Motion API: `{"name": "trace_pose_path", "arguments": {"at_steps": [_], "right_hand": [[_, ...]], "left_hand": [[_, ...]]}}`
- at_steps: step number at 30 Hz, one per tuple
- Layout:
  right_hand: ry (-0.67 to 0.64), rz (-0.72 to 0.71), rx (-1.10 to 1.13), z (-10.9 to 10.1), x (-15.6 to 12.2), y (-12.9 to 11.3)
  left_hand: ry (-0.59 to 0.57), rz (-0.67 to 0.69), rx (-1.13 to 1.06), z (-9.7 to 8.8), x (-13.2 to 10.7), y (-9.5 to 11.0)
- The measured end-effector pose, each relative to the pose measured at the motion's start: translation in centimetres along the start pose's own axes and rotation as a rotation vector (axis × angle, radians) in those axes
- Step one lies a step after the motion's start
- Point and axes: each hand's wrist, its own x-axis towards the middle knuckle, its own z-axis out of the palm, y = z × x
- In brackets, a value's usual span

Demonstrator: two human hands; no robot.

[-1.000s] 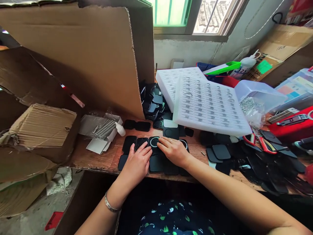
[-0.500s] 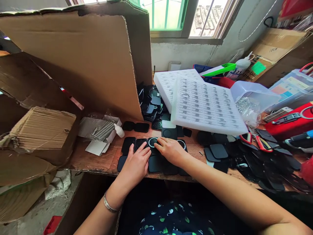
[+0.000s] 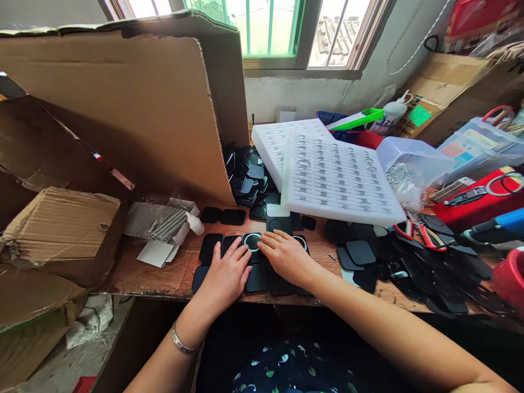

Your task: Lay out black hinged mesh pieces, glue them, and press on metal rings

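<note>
Several black square cases with rounded corners lie in two rows at the front of the bench. One case [image 3: 251, 243] shows a pale ring on a ribbed face, between my two hands. My left hand [image 3: 230, 268] lies over the cases just left of it, fingers spread and pointing away from me. Fingers stretched, my right hand [image 3: 285, 255] rests over the cases on the other side and partly hides a second ringed case [image 3: 302, 242]. Neither hand grips anything. A plain black case [image 3: 256, 277] sits in the near row between the hands.
White foam trays [image 3: 344, 180] with small metal parts lean behind my right hand. A heap of black cases [image 3: 251, 177] stands beside a cardboard sheet [image 3: 123, 120]. To the left is a small white bottle [image 3: 195, 224]; to the right are red-handled pliers [image 3: 429, 239] and black pieces.
My right hand's fingers look flatter and more stretched out over the cases. The left hand stays almost in place. The whole view has shifted slightly.
</note>
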Motion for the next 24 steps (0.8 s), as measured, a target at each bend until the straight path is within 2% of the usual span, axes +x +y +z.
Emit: {"name": "trace_pose_path", "arguments": {"at_steps": [2,4,6,9,12,15,16,18,20,21,22,24], "right_hand": [[0.136,0.085,0.053,-1.8,-0.1,1.8],[0.278,0.271,0.072,-4.1,0.1,4.6],[0.344,0.48,0.054,-6.1,0.6,7.6],[0.206,0.606,0.004,-7.5,1.6,10.9],[0.039,0.584,-0.002,-7.3,2.4,12.3],[0.035,0.56,0.109,-7.2,2.3,13.2],[0.087,0.569,0.172,-7.4,2.1,13.3],[0.276,0.605,0.3,-7.7,1.7,12.9],[0.475,0.583,0.397,-7.5,1.6,11.1],[0.515,0.516,0.428,-7.0,1.8,9.6],[0.484,0.403,0.444,-6.1,2.0,7.7],[0.327,0.206,0.456,-3.7,2.9,3.8]], "left_hand": [[0.012,0.007,-0.006,0.3,-0.1,-0.3],[0.046,0.014,-0.01,0.5,-0.2,-0.7],[0.092,0.023,-0.007,0.5,-0.3,-1.0],[0.157,0.028,0.006,0.2,-0.4,-1.1],[0.188,0.017,0.014,-0.1,-0.7,-1.2],[0.182,-0.032,0.02,-0.1,-1.6,-1.7],[0.179,-0.057,0.022,0.0,-2.0,-1.9],[0.171,-0.099,0.023,0.2,-2.8,-2.5],[0.159,-0.126,0.016,0.4,-3.5,-2.9],[0.153,-0.138,0.011,0.5,-3.7,-3.1],[0.149,-0.15,0.006,0.5,-3.8,-3.2],[0.147,-0.176,-0.002,0.6,-3.9,-3.2]]}}
